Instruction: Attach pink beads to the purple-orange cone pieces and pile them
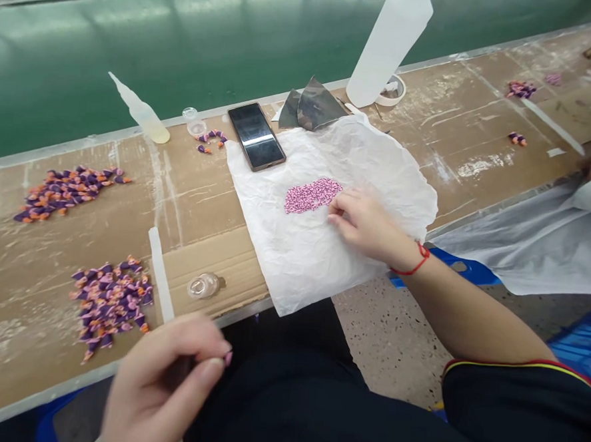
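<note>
My left hand [163,383] is in the foreground, thumb and forefinger pinched on a tiny pink-purple piece [228,357] that barely shows at the fingertips. Over the white paper sheet [292,267], my right hand [365,226] is at the right edge of a pile of tiny pink patterned pieces [307,198]. Its fingers are pinched together, and whatever may be between them is hidden. Left of my left hand is a heap of small purple, pink and orange figures [113,296]. A small clear glass jar [203,285] sits on the cardboard between the hands.
A phone [257,136] lies on the paper's far left corner. Behind are a squeeze bottle [144,115], a white jug [389,46], a tape roll [393,92] and dark scraps [315,105]. Another heap of figures [67,192] lies far left. A person's white-clad lap [534,242] is at right.
</note>
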`<state>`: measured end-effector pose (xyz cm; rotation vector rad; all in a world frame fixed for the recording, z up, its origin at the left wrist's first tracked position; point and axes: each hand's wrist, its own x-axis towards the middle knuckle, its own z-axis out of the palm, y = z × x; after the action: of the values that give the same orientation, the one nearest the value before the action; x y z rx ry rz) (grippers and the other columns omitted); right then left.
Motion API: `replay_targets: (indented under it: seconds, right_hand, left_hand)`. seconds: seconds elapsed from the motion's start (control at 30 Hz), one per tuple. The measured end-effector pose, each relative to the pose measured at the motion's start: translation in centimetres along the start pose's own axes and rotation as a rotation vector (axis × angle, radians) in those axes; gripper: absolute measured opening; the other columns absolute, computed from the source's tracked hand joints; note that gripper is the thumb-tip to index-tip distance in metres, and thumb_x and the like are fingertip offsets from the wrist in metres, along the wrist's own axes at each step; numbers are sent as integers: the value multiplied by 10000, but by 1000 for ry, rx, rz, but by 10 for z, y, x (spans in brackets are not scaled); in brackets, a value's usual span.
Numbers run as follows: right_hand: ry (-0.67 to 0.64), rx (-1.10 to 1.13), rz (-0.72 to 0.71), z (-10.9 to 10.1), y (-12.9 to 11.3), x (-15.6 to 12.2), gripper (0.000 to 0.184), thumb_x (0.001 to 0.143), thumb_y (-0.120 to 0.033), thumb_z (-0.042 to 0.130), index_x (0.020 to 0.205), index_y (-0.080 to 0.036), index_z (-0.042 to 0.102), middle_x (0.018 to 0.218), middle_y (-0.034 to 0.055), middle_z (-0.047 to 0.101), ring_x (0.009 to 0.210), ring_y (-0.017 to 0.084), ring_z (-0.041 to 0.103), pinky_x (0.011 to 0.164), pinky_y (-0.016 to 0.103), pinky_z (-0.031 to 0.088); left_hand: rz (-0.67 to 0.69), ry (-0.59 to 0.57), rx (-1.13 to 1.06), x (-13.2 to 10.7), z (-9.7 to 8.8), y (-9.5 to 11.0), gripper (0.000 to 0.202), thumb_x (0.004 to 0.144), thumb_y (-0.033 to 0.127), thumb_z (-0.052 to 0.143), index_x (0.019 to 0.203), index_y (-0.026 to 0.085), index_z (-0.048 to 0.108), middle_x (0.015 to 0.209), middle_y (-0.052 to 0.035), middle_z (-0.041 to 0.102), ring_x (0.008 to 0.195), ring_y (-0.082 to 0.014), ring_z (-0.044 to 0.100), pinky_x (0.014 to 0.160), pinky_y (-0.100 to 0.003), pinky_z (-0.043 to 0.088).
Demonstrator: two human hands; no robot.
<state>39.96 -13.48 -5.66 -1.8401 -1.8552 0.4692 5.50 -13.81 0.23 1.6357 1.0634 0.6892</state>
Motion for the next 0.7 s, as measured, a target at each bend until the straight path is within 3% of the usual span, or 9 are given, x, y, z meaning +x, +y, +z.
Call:
replay_targets:
  seconds: [0.13, 0.27, 0.37, 0.53, 0.7]
  right_hand:
    - [7, 607, -14, 4, -42, -19, 165, 972, -302, 528, 827, -228, 500, 774, 8, 498, 723, 171, 468, 677, 333, 414]
    - [188, 836, -103, 19, -81, -33, 153, 981, -307, 564, 851, -241, 519, 815, 9, 497, 767, 173, 479, 712, 340, 424]
    - [260, 790, -159, 31, -96, -37, 117, 979, -254, 553, 865, -248, 525, 837, 16, 510, 799, 185, 495, 739, 363, 428]
    - [370, 636, -237, 39, -100, -39, 96, 950, -220, 565, 877, -263, 520, 823, 26, 528, 835, 220, 534, 755, 413, 451]
    - [332, 653, -302, 35, -96, -41, 133, 934, -172, 602, 987, -291, 578, 918, 32, 571, 904, 216, 571, 793, 414, 487]
  left_hand:
    - [9, -106, -318, 23, 53, 8, 86, 870, 274, 719, 929, 243, 774, 642, -1, 621, 480, -98, 499, 476, -230, 427]
    - [-74, -105, -566, 36, 82, 5, 283, 838, 308, 755, 1100, 199, 747, 624, 36, 558, 454, -68, 438, 463, -213, 406]
    - [-50, -88, -638, 35, 89, 3, 305, 839, 306, 749, 1123, 194, 746, 592, 56, 508, 457, -65, 432, 463, -206, 398]
    - [-15, -41, -613, 26, 88, 6, 212, 828, 247, 736, 1032, 191, 752, 573, 65, 496, 456, -63, 419, 455, -202, 371]
    - [-71, -70, -576, 25, 82, 7, 200, 790, 232, 755, 978, 166, 735, 568, 62, 516, 446, -63, 431, 454, -207, 368]
